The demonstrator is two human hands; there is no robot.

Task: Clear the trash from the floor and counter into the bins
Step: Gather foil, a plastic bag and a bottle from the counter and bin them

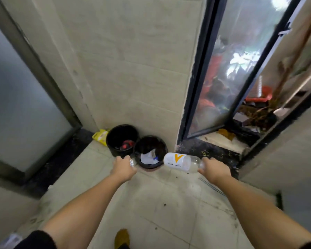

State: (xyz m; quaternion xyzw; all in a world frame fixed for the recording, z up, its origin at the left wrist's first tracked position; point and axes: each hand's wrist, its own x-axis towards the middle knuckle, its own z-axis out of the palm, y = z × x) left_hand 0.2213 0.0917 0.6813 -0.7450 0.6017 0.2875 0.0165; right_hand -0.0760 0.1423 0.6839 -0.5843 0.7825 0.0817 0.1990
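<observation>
The right hand (214, 170) is gripping a clear plastic bottle (182, 162) by its neck, holding it sideways just beside the nearer black bin (150, 151). The left hand (123, 167) is closing around a crumpled foil scrap (132, 162) near the farther bin (122, 139), both standing on the tiled floor (160, 203)

Pale tiled floor (151, 203), scuffed w/ dark specks. Two black round bins stand on it at the wall corner, touching: left bin (122, 140) w/ sth red inside, right bin (150, 151) w/ white paper. Yellow bag (100, 137) lies just beside left bin. Dark stone threshold strips (201, 150) edge the tiles both sides.
</observation>
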